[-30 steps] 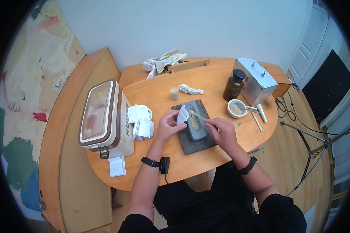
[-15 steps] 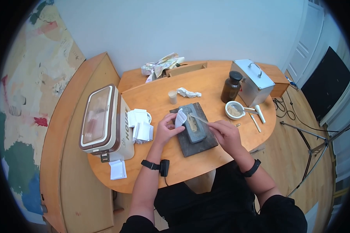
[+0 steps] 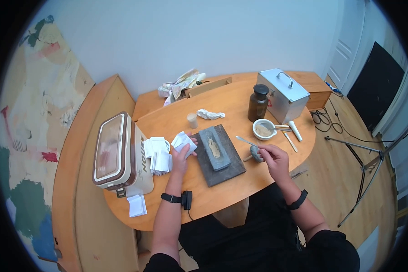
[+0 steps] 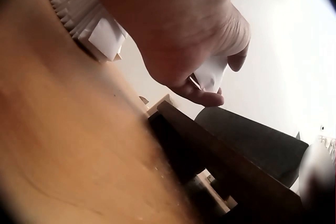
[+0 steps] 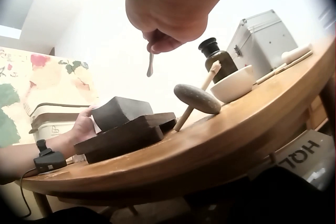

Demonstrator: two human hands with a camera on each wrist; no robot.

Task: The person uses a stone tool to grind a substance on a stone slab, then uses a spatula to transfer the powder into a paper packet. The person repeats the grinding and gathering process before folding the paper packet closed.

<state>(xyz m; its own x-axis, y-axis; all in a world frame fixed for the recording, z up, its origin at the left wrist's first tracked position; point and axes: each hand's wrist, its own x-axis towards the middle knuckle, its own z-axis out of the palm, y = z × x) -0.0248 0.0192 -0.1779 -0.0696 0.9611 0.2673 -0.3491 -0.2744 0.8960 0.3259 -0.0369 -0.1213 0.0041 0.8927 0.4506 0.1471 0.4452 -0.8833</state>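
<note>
A folded white paper point(image 3: 181, 140) lies in my left hand point(image 3: 181, 159), gripped between thumb and fingers, left of the stone block. Its edge point(image 4: 212, 73) shows past the fingers in the left wrist view. My right hand point(image 3: 276, 162) pinches a thin spatula point(image 3: 245, 140) by one end; its flat tip point(image 5: 150, 69) points away from the hand, right of the block. The grey stone block point(image 3: 223, 162) rests on a dark board point(image 3: 209, 174), with tan powder point(image 3: 214, 148) in its hollow. Below the right hand sits a grey stone disc point(image 5: 195, 98) on a wooden rod point(image 5: 184, 118).
A white mortar point(image 3: 264, 130) with powder, a pestle point(image 3: 295, 130), a brown bottle point(image 3: 258, 106) and a metal case point(image 3: 285, 102) stand at right. Folded papers point(image 3: 160, 159) and a beige box point(image 3: 122, 154) are at left. Behind the board are a small cup point(image 3: 192, 120) and crumpled tissue point(image 3: 211, 114).
Both hands have drawn away from the stone block: the left with the paper to the left, the right with the spatula to the right. The stone disc has come into sight.
</note>
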